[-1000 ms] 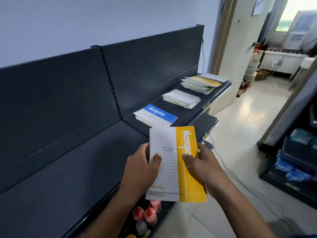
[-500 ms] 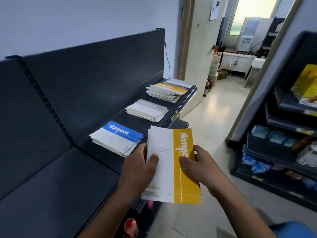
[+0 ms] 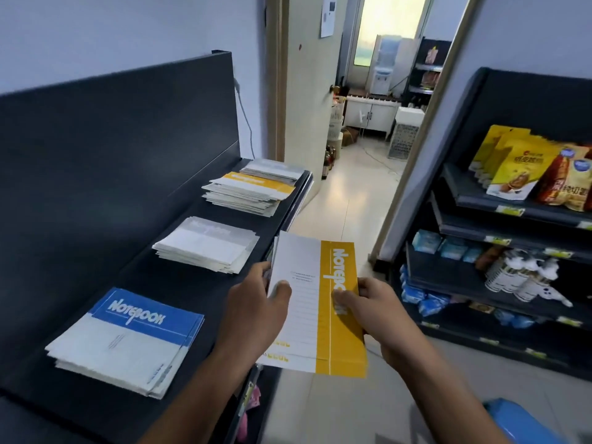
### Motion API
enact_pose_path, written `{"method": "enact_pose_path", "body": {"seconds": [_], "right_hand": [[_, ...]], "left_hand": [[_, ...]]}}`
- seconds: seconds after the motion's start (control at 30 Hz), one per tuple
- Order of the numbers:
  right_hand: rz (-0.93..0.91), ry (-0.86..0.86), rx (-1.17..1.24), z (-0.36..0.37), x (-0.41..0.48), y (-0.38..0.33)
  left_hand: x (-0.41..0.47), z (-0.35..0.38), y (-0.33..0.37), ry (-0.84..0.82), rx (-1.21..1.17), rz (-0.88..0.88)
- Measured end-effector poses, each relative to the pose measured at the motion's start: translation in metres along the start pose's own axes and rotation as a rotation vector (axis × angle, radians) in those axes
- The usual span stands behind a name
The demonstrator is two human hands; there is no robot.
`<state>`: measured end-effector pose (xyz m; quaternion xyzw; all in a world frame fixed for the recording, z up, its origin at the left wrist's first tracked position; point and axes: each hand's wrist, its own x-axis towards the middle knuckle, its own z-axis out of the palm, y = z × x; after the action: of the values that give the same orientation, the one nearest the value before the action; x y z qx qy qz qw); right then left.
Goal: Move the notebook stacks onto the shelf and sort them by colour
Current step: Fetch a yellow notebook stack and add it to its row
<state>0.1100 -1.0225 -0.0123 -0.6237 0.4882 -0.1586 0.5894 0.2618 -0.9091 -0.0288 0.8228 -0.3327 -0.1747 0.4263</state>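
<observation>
Both forearms bare to the frame's lower edge, no sleeves in view. Left hand and right hand ungloved, without rings, watch or wristband. Blue fabric at the lower right corner (garment type not discernible).

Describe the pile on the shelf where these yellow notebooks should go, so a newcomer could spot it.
Follow the dark shelf on the left towards the doorway. Near its far end lies the yellow-topped pile. It is the tallest, messiest pile, and the only one with a yellow-banded cover on top.
</observation>
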Motion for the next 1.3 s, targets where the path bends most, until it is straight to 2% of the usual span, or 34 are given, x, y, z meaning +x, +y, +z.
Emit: {"method": "enact_pose_path", "body": {"seconds": [0.23,0.43,0.67,1.0,1.3], "right_hand": [[-0.045,-0.018,0.061,-0.048,0.080,-0.010],[-0.094,-0.071,0.004,-0.092,0.163,-0.025],[-0.151,-0.165,0.016,-0.108,0.243,-0.059],[-0.172,-0.184,-0.133,-0.059,0.363,-0.126],[-0.333,-0.277,-0.415,0.031,0.440,-0.185]], "left_hand": [[0.070,0.054,0.033,0.019,0.008,-0.024],[0.129,0.101,0.068,0.077,0.079,-0.035],[0.198,0.119,0.082,0.197,0.118,-0.157],[0.306,0.094,0.064,0.280,0.125,-0.288],[0.361,0.055,0.021,0.476,0.064,-0.423]]}}
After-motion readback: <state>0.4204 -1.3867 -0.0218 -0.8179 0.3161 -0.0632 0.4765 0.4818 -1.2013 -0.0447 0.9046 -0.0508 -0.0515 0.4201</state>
